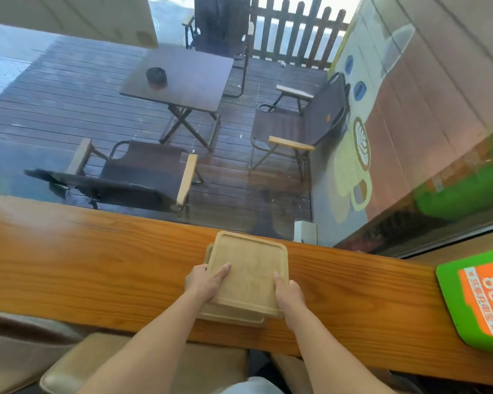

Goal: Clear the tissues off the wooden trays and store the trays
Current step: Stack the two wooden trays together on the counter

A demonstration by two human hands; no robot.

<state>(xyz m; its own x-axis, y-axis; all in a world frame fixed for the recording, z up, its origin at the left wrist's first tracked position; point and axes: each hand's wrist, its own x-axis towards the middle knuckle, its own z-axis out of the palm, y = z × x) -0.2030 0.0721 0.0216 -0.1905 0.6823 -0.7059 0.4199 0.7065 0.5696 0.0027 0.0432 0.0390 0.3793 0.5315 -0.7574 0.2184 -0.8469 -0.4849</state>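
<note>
- Two trays stacked on the counter (pixel 97 265) at 6 o'clock of view; top tray (pixel 248 271) sits skewed on the bottom tray (pixel 231 318), which pokes out at the near and left edges.
- No tissues visible on either tray, so the clearing part looks done; storing is left.
- Left hand (pixel 204 282) grips the stack's left edge, thumb lying on the top tray, other fingers hidden under or behind the edge.
- Right hand (pixel 288 291) clamps the right edge, thumb on the rim, fingers hidden.
- Both hands closed on the stack; looks like squaring up or lifting, can't tell which.
- Storage spot not in view.
- Green sign (pixel 475 297) on the counter at 3 o'clock, well apart from the trays.
- Small white box (pixel 305 231) at 1 o'clock of the stack, near the glass.
- Stool (pixel 143 362) below the counter at 7 o'clock.
- Nothing blocks lifting the stack.
</note>
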